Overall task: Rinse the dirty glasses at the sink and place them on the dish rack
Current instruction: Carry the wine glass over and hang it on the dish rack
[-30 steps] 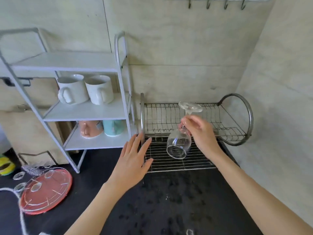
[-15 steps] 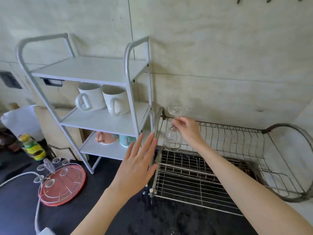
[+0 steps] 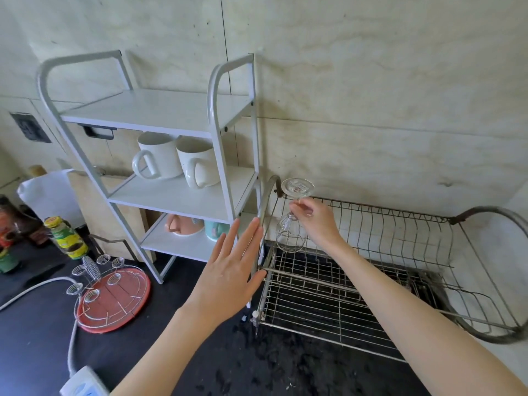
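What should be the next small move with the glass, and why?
Probably lower the glass straight down until its rim sits on the rack. The right hand pinches its stem, the bowl is upside down at the rack's back left corner, and contact with the wires cannot be told. The left hand is open beside the rack.

We see a black countertop (image 3: 160,352) carrying, at its right end against the wall, a wire dish rack (image 3: 357,284). Left of it stands a white three-tier shelf unit (image 3: 160,112). Toward the left edge lie a red round tray (image 3: 114,301), sauce bottles (image 3: 67,237) and a white cable (image 3: 34,287).
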### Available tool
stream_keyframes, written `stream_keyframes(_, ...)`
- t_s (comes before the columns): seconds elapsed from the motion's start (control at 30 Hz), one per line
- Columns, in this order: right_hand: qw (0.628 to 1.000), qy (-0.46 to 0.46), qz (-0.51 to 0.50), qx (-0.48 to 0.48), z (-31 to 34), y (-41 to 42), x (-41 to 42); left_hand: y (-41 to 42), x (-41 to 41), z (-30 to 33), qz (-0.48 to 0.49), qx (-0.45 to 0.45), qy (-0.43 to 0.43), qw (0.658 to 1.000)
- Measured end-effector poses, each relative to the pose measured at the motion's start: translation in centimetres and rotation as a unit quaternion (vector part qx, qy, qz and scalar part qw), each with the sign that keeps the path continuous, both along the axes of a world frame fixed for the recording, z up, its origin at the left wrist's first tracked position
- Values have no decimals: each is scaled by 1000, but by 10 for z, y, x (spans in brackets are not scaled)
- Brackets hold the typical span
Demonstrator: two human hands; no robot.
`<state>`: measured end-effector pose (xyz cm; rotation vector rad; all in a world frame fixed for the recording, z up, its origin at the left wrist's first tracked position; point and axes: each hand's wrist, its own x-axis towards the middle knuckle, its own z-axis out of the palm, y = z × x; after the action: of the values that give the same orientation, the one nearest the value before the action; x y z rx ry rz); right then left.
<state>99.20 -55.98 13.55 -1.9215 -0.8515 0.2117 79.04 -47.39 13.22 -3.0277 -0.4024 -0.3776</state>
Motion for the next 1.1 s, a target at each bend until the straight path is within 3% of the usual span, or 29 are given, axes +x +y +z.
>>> stream_keyframes(0.3, 998, 29, -36, -43, 1, -22, -15, 0, -3, 11, -8, -83, 27, 996)
stream_keyframes(0.43, 976, -125, -17, -179, 8, -51, -50, -4, -10, 15, -1, -99, 35, 994)
stream_keyframes(0.53, 941, -268, -8, -208, 18, -62, -87, -13, -32, 18, 18, -92, 19, 995)
stream_keyframes(0.87, 897, -351, 110, -245, -10, -90, -268, -48, -232, -26, 119, -61, 9, 991)
stream_keyframes(1.1, 877, -382, 239, -168, -32, -60, -414, -65, -392, -38, 239, -49, 9, 970)
